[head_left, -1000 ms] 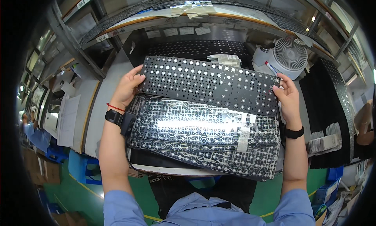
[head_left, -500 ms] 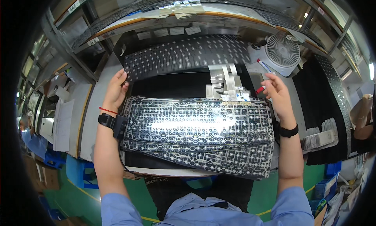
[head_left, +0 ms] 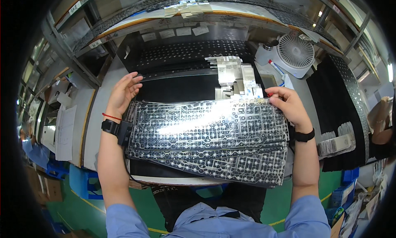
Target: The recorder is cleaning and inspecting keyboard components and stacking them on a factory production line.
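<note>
A stack of clear keyboard membrane sheets point(head_left: 185, 126) with printed circuit traces lies in front of me, the lower ones fanned out toward the bottom right. My right hand point(head_left: 292, 107) is closed at the top right corner of the uppermost sheet, thumb and forefinger pinching its edge. Beyond the top left corner, my left hand point(head_left: 123, 93) is open with fingers apart, holding nothing. Silvery flat connector tails point(head_left: 231, 75) stick up behind the stack. Farther back lie dark dotted sheets point(head_left: 181, 52), on the far side of a black surface point(head_left: 177, 89).
A white round fan point(head_left: 295, 50) stands at the back right, with a red-capped marker point(head_left: 276, 65) beside it. Black cloth point(head_left: 330, 114) and a pile of pale strips point(head_left: 336, 143) lie to the right. A shelf edge point(head_left: 231, 16) crosses above the bench.
My left hand has let go of the dark dotted sheet, which now lies at the back. My right hand has moved left and closed on the top membrane sheet's corner.
</note>
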Demonstrator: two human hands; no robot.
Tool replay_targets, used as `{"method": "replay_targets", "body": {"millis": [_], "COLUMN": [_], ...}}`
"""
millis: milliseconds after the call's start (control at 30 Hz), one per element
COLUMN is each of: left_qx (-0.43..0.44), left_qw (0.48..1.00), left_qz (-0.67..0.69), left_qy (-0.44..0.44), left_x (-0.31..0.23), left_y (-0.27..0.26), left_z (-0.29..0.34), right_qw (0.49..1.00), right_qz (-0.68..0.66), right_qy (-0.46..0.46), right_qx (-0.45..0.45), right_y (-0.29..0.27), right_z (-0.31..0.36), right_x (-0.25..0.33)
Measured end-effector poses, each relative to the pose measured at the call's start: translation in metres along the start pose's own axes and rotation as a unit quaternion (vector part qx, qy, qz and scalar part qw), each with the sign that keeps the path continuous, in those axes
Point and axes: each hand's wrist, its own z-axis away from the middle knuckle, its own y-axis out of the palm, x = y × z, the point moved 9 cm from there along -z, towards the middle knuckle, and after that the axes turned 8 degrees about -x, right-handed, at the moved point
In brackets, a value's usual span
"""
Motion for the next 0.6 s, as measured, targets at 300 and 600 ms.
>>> {"method": "replay_targets", "body": {"millis": [300,600], "left_qx": [0.039,0.103], "left_qw": [0.997,0.981], "left_qz": [-0.058,-0.167], "left_qy": [-0.017,0.000], "left_x": [-0.001,0.007], "left_y": [0.022,0.023], "left_z": [0.013,0.012], "right_qw": [0.992,0.978], "right_qz": [-0.022,-0.027], "right_qy": [-0.059,-0.091], "right_qx": [-0.107,-0.188], "right_y": [-0.015,-0.030], "right_z": [-0.004,-0.004], "right_x": [-0.001,-0.001]}}
